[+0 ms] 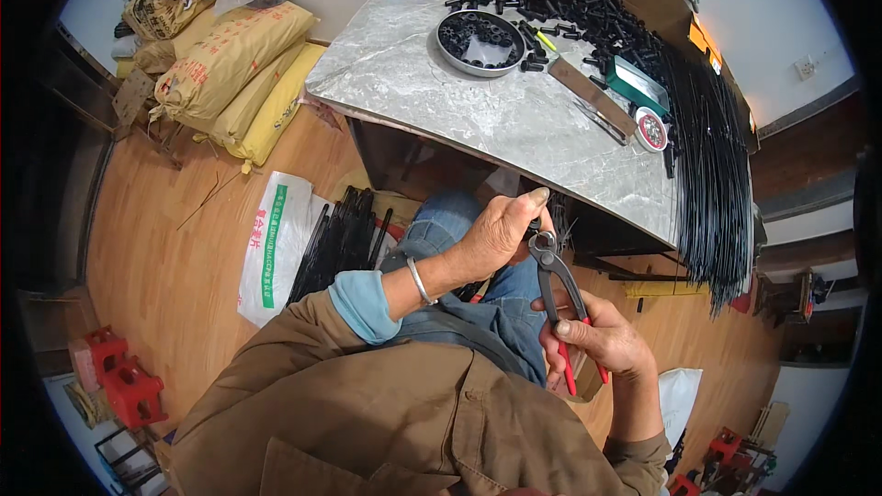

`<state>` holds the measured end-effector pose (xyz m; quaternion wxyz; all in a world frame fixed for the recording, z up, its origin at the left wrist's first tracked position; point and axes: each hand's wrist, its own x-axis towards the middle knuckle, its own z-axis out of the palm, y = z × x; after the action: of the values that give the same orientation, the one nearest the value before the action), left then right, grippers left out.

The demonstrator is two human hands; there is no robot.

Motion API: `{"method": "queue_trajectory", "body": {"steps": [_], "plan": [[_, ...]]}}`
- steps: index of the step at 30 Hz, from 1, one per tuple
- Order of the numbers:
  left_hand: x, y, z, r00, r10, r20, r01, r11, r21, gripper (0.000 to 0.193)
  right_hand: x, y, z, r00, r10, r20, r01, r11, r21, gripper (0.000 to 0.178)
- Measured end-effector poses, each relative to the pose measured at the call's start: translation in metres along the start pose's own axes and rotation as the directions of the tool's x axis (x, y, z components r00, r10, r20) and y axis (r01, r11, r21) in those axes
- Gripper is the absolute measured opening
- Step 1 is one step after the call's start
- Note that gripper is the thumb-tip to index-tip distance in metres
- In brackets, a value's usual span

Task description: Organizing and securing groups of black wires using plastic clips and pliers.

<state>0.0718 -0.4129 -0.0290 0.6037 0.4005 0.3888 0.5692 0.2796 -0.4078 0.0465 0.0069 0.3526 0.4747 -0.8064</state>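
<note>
My right hand (608, 338) is wrapped around the red grips of a pair of end-cutting pincers (548, 262), whose handles stand somewhat apart. The dark steel jaws point up and away from me, close against the fingers of my left hand (501, 234). That hand is closed in a pinch, thumb on top, on a small black part that mostly hides behind the fingers. Whether the jaws touch the part, I cannot tell. Both hands are above my lap, just in front of the table's near edge.
The grey marble-patterned table (395, 64) bears a round pan (478, 72) of black parts, a heap of black fittings (588, 14), a green box (636, 84) and a small red-rimmed dish (650, 130). Long black rods (712, 174) overhang its right side. Full sacks (234, 64) lie far left.
</note>
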Motion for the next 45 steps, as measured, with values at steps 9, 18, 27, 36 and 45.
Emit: {"method": "queue_trajectory", "body": {"steps": [9, 18, 27, 36, 45], "plan": [[-0.001, -0.005, -0.001, 1.0, -0.01, 0.011, 0.011, 0.999, -0.044, 0.058, 0.003, 0.007, 0.004, 0.999, -0.016, -0.05, 0.017, 1.0, 0.025, 0.045], [-0.007, -0.006, 0.003, 0.995, 0.026, -0.098, -0.015, 0.994, 0.106, 0.061, -0.003, -0.026, 0.029, 0.968, 0.154, -0.197, -0.154, 0.988, 0.016, 0.022], [-0.001, -0.01, 0.001, 0.992, 0.03, -0.124, -0.018, 0.995, 0.094, 0.058, 0.008, -0.034, 0.014, 0.977, 0.133, -0.166, -0.174, 0.948, -0.265, 0.024], [0.004, -0.017, 0.001, 0.991, 0.063, -0.121, -0.064, 0.998, 0.002, 0.056, 0.001, -0.032, 0.002, 0.981, 0.137, -0.137, -0.164, 0.964, -0.208, 0.029], [0.001, -0.012, 0.002, 0.997, 0.038, -0.062, -0.03, 0.992, 0.119, 0.056, -0.003, -0.035, 0.007, 0.976, 0.146, -0.161, -0.18, 0.958, -0.222, 0.021]]}}
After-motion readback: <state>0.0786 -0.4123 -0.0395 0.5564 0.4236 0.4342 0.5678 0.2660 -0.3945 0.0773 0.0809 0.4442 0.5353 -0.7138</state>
